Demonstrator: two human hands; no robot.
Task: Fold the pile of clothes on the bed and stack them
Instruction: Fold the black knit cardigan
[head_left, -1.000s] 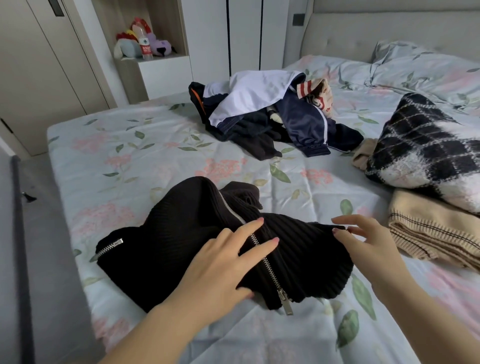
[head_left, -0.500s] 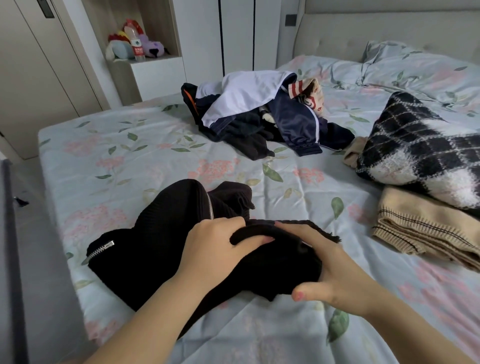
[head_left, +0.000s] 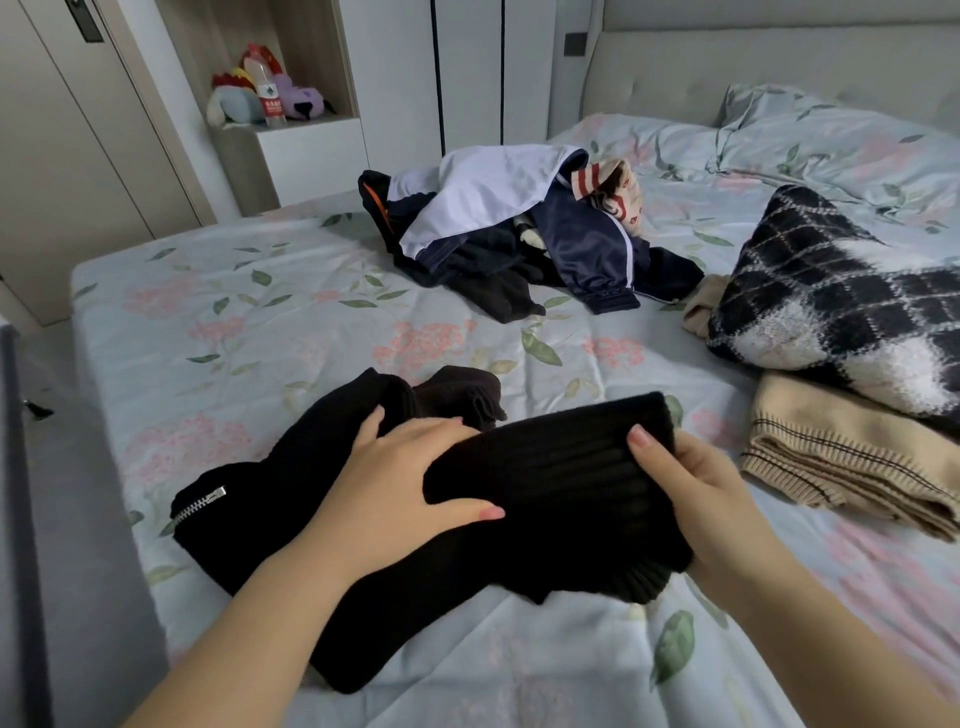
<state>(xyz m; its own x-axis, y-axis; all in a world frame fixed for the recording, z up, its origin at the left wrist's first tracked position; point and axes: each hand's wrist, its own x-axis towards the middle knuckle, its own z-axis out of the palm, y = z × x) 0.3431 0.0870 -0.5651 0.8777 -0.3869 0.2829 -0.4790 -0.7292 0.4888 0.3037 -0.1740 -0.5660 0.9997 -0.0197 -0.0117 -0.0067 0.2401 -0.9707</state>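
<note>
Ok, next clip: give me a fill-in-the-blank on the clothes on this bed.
1. The black ribbed knit cardigan, gripped by the left hand and right hand, fastens with a metal ____.
2. The beige striped knit sweater lies on the person's ____ side of it.
3. The unfolded heap, topped by a white-and-navy jacket, lies ____ from the person than the cardigan.
Missing: zip; right; farther

Both hands are on the black cardigan (head_left: 545, 493) at the near edge of the bed (head_left: 260, 322). The right hand (head_left: 696, 483) pinches its right end, thumb on top. The left hand (head_left: 395, 493) grips the folded part, fingers tucked under it. A zipper (head_left: 200, 503) shows at the left. Far off sits the pile of clothes (head_left: 519, 228). On the right, a checked sweater (head_left: 831, 312) lies over a beige sweater (head_left: 841, 457).
</note>
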